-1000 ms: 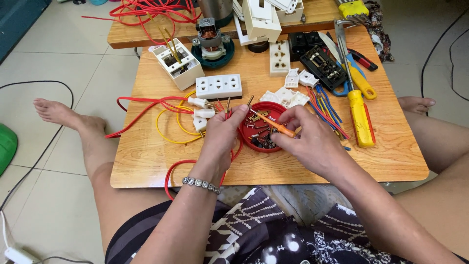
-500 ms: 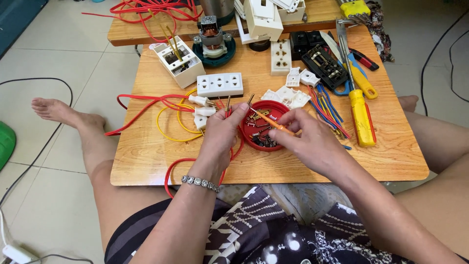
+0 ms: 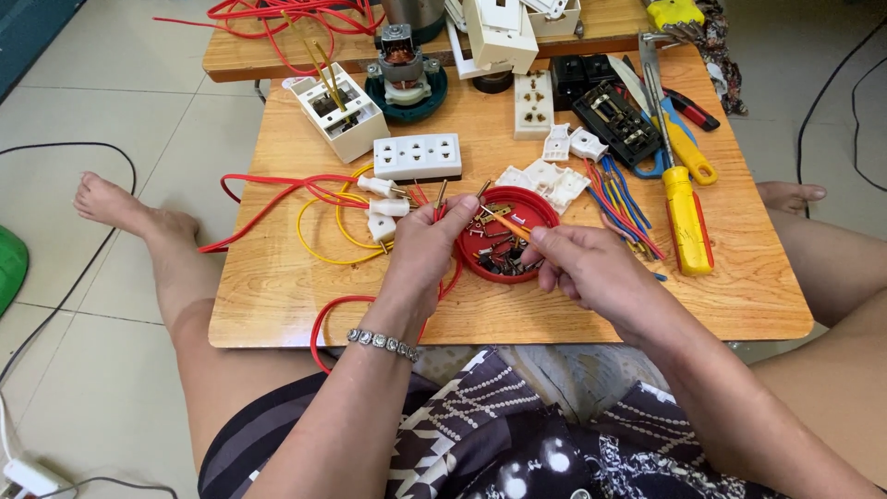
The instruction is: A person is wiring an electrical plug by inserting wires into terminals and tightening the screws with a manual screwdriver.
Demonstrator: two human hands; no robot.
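Note:
A round red lid (image 3: 533,208) filled with several small metal screws and contacts lies near the front of a low wooden table (image 3: 277,286). My left hand (image 3: 423,249) rests at the lid's left rim, fingers pinched on something small that I cannot make out, red wire running beneath it. My right hand (image 3: 587,268) sits at the lid's right rim and holds a thin orange screwdriver (image 3: 505,227), its tip pointing up-left over the lid's contents.
Red and yellow wires (image 3: 319,217) with white plugs loop at the left. A white triple socket (image 3: 417,156), white socket parts (image 3: 545,177), a yellow screwdriver (image 3: 686,217), coloured wires (image 3: 621,199), a black socket base (image 3: 616,112) and a small motor (image 3: 404,72) crowd the table's back.
Both hands have stayed at the red lid; the orange screwdriver's tip has shifted slightly within it.

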